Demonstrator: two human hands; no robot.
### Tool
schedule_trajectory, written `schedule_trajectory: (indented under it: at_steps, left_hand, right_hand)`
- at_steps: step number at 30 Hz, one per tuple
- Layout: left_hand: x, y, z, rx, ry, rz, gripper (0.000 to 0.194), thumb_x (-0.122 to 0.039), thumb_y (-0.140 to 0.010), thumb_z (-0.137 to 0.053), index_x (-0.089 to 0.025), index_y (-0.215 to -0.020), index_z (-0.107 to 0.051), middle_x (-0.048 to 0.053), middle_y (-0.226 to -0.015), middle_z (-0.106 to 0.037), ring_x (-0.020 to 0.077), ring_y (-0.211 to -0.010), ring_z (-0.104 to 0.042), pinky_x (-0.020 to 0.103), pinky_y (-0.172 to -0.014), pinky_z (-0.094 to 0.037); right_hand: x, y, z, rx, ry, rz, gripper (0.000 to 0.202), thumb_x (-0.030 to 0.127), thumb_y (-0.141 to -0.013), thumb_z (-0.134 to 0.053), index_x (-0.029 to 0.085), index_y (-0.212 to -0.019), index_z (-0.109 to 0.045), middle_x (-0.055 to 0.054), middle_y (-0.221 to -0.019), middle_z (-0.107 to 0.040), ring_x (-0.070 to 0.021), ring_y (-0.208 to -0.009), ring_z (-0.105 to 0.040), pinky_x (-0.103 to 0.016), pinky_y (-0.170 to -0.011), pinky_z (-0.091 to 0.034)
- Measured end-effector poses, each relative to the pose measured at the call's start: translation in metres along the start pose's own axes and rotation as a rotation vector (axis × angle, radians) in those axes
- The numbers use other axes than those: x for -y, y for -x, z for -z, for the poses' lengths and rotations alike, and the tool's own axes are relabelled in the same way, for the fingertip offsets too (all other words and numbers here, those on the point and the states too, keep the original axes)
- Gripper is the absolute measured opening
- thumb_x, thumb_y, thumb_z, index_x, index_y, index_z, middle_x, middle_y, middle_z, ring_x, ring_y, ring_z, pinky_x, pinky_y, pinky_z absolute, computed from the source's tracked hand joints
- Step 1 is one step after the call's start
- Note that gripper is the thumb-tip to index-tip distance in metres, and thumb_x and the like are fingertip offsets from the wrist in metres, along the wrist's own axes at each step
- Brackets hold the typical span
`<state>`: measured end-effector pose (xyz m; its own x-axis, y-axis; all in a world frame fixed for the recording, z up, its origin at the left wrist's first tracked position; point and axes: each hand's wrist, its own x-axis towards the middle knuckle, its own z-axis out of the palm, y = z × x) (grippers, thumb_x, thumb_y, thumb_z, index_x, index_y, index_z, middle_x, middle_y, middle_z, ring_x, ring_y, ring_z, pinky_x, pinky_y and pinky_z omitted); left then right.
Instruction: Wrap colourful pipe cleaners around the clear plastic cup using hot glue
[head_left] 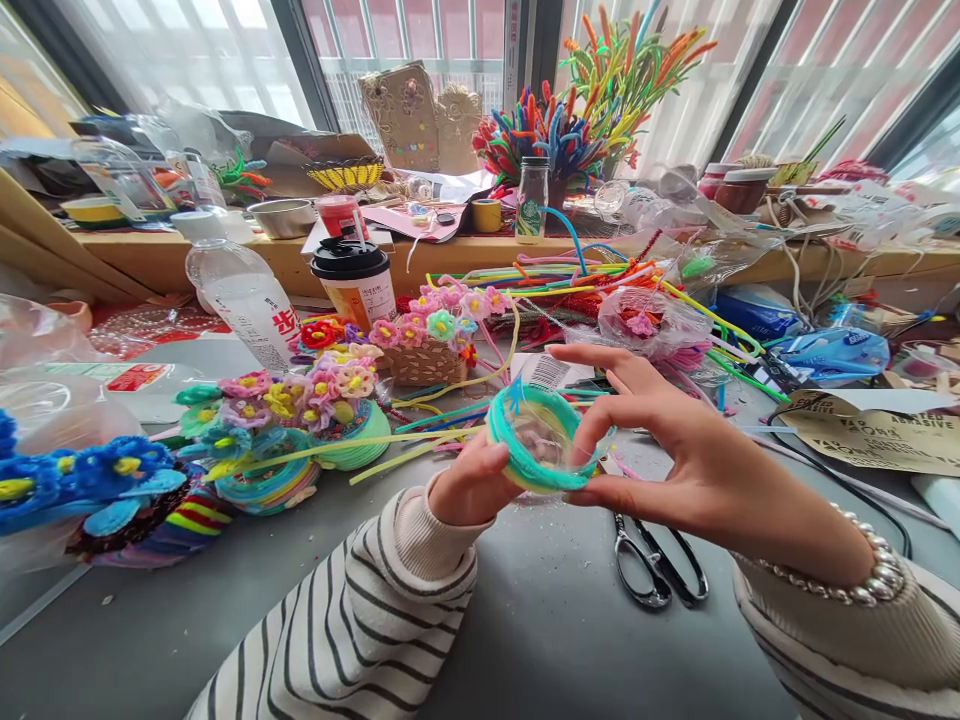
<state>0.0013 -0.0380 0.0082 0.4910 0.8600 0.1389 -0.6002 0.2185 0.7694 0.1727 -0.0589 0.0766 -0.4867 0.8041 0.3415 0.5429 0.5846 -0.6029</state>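
Observation:
My left hand [474, 482] is wrapped round a small clear plastic cup whose side is wound with turquoise pipe cleaner [517, 452]. The cup is tilted so that its open mouth faces me. At the right of the rim my right hand [660, 440] pinches the cup between thumb and index finger, with the other fingers raised. Two pale yellow pipe cleaners [409, 455] stretch leftward from behind my left hand. A small blue tip [516, 393] stands at the far rim. The cup's underside is hidden by my left hand.
Black-handled scissors [654, 568] lie below my right hand. Pipe-cleaner flower pots [352, 435] stand at left, near a water bottle [244, 295] and a paper coffee cup [356, 285]. Loose pipe cleaners [495, 272] are heaped behind. A cardboard sheet [877, 440] lies at right.

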Motion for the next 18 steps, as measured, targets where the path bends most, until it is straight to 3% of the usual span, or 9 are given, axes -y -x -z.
schedule_trajectory:
  at_steps: [7, 14, 18]
  left_hand:
    - [0.0008, 0.0000, 0.0006, 0.006, 0.015, 0.006, 0.047, -0.043, -0.060, -0.066, -0.019, -0.100, -0.063, 0.007, -0.099, -0.067, 0.0299, -0.112, -0.051, 0.039, -0.095, -0.039]
    - [-0.0036, -0.0011, -0.0040, 0.063, 0.008, 0.025, 0.033, -0.043, -0.065, -0.064, -0.022, -0.091, -0.066, 0.003, -0.091, -0.067, 0.0213, -0.089, -0.061, 0.030, -0.077, -0.048]
    - [-0.0041, -0.0014, -0.0027, -0.032, 0.004, 0.069, 0.044, -0.041, -0.066, -0.065, -0.025, -0.105, -0.057, 0.004, -0.102, -0.063, 0.0222, -0.088, -0.061, 0.033, -0.074, -0.049]
  right_hand:
    - [0.0009, 0.0002, -0.0006, -0.001, 0.006, -0.013, 0.017, 0.039, -0.067, -0.068, 0.025, -0.073, -0.061, -0.001, -0.136, -0.038, -0.0240, -0.129, -0.032, -0.041, -0.104, -0.031]
    - [-0.0015, -0.0004, -0.0023, -0.007, -0.001, -0.034, 0.017, 0.037, -0.068, -0.066, 0.024, -0.074, -0.058, -0.003, -0.136, -0.038, -0.0243, -0.129, -0.031, -0.042, -0.103, -0.032]
    - [-0.0049, -0.0016, -0.0043, -0.022, -0.015, -0.078, 0.017, 0.037, -0.068, -0.066, 0.022, -0.071, -0.056, -0.005, -0.135, -0.039, -0.0262, -0.128, -0.034, -0.045, -0.102, -0.032]
